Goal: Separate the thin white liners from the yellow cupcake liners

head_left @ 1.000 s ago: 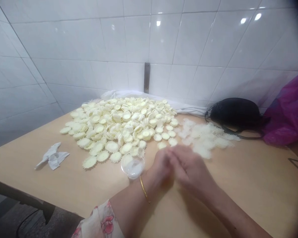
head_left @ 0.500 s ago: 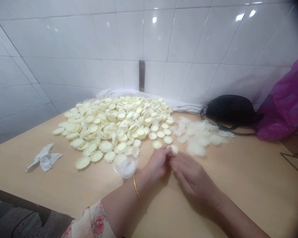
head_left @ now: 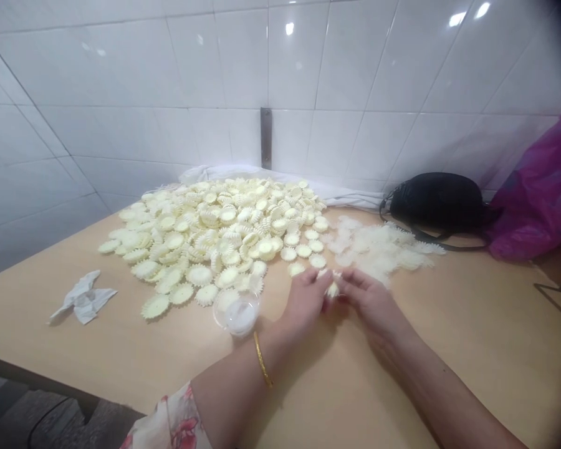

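Between my two hands is a small pale-yellow piece with a notched edge [head_left: 333, 289], like those in the pile. My left hand [head_left: 306, 298], below a gold bangle, pinches it from the left. From the right, the fingers of my right hand [head_left: 371, 304] are closed on its other side. A large heap of pale-yellow notched discs [head_left: 224, 231] lies beyond my hands to the left, with several single ones near my fingertips. A clear round cup [head_left: 237, 313] with whitish contents stands left of my left wrist. Thin whitish notched pieces [head_left: 388, 249] are spread beyond my right hand.
A crumpled white tissue [head_left: 85, 298] lies on the wooden table [head_left: 121, 362] at the left. At the back right are a black bag [head_left: 437, 201] with a strap and a magenta plastic bag [head_left: 537, 193]. White cloth [head_left: 350, 198] runs along the tiled wall.
My hands have drawn slightly apart and turned, so the pale-yellow piece now shows between the fingertips. My right hand has shifted up and right. The view has tilted slightly.
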`<state>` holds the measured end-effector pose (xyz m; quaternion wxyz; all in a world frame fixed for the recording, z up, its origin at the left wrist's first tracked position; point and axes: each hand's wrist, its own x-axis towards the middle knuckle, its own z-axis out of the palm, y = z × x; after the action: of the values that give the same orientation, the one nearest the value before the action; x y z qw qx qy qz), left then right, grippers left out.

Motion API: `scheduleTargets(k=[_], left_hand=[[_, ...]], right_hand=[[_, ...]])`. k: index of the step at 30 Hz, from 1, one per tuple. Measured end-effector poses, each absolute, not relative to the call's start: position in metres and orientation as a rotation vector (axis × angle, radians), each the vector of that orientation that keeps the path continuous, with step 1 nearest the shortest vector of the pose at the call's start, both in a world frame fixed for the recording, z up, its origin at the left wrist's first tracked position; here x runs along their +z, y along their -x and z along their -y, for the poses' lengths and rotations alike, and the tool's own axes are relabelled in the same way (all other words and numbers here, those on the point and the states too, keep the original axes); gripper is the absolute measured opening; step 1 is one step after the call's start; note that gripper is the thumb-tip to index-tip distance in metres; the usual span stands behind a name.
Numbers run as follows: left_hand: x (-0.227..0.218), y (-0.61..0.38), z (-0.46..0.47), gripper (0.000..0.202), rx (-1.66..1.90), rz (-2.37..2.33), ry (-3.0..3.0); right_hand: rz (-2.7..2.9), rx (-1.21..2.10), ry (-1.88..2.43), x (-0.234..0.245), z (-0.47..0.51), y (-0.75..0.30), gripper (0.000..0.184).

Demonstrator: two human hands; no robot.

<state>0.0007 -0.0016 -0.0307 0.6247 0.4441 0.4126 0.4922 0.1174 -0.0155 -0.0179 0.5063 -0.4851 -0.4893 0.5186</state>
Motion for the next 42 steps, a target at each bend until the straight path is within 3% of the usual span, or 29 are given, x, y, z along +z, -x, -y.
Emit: scheduleTargets(k=[7, 15, 22, 28, 30, 34, 36, 38, 42], left_hand=[[-0.02, -0.001, 0.004, 0.022, 1.108, -0.842, -1.182], [-0.022, 0.001, 0.002, 0.021, 1.171, -0.99, -1.316], [-0.021, 0.007, -0.001, 0.017, 1.093, -0.855, -1.301], [-0.022, 0.008, -0.003, 0.01, 1.18, -0.908, -1.332], [-0.023, 0.005, -0.003, 0.012, 1.179, -0.938, -1.353], [-0.025, 0.001, 0.0, 0.017, 1.173, -0.993, -1.32], [-0.024, 0.001, 0.001, 0.019, 1.141, -0.98, -1.302], [-0.023, 0.003, 0.002, 0.02, 1.127, -0.918, -1.331], [-0.021, 0.005, 0.003, 0.015, 1.178, -0.816, -1.348]], right_hand=[[1.3, 0.957, 1.253, -0.004, 0.02, -0.112, 0.026], [1.39, 0.978, 1.168, -0.007, 0.014, -0.126, 0.025], [1.559, 0.418, 1.338, -0.014, 0.016, -0.122, 0.021], [1.447, 1.029, 1.231, -0.009, 0.016, -0.126, 0.029], [1.554, 0.884, 1.249, -0.008, 0.018, -0.128, 0.024], [1.787, 0.162, 1.23, -0.013, 0.023, -0.127, 0.021], [1.805, 0.023, 1.224, -0.016, 0.023, -0.126, 0.022], [1.706, 0.211, 1.283, -0.015, 0.02, -0.125, 0.023], [1.346, 0.952, 1.25, -0.013, 0.014, -0.125, 0.028]])
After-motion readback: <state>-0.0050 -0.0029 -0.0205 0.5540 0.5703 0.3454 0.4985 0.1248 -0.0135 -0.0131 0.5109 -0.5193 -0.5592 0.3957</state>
